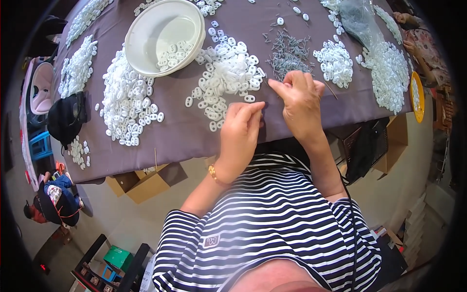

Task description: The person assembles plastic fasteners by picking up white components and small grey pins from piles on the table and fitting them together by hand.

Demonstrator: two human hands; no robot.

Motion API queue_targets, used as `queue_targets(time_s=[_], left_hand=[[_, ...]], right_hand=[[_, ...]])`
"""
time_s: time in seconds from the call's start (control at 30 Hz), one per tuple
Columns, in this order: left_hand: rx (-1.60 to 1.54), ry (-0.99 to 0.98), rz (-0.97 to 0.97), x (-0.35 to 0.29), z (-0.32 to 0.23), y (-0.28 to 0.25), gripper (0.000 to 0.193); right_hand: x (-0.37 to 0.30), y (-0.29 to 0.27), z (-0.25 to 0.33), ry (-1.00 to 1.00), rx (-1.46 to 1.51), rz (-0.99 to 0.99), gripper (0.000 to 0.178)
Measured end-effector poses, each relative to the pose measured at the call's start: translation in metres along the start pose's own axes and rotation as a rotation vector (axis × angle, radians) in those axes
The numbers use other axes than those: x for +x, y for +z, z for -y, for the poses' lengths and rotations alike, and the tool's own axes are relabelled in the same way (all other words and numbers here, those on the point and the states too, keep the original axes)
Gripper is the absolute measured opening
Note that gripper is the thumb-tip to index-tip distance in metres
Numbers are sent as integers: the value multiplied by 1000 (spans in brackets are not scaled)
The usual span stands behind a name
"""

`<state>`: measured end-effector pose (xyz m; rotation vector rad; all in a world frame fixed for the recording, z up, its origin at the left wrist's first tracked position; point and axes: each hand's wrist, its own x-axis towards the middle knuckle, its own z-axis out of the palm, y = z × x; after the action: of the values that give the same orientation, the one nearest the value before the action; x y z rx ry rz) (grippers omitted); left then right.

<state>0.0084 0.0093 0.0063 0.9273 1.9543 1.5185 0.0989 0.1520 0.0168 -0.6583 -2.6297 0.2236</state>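
Observation:
My left hand [239,134] is over the near edge of the cloth, thumb and fingers pinched together. Whatever they hold, if anything, is hidden. Just beyond it lies a heap of small white oval plastic pieces with two holes [228,70]. My right hand [300,102] hovers at the near side of a pile of small grey screws [290,53]. Its fingers are curled in, with one digit reaching left, and the fingertips are too small to show what is between them. The two hands are apart.
A white basin [141,51] with some white pieces stands beyond the left heap [125,97]. Further white heaps lie at the right [335,63], beside a clear plastic bag [359,22]. An orange-rimmed plate [415,97] sits at the right edge. Another person's hand [413,48] is there.

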Motion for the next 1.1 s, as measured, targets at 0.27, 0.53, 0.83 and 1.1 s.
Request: queue_targets(time_s=[0.27,0.53,0.83,1.1], left_hand=[[-30,-66,-12,1,0,-1,22],[53,-43,-21,-2,0,-6,17],[-20,-17,-73,-1,3,-4,11],[-92,-48,-85,-1,3,-4,12]], right_hand=[[-1,3,2,45,77,-65,41],[-5,4,-2,-4,53,-38,33],[-15,12,-2,165,246,-151,20],[1,20,9,48,53,-147,17]])
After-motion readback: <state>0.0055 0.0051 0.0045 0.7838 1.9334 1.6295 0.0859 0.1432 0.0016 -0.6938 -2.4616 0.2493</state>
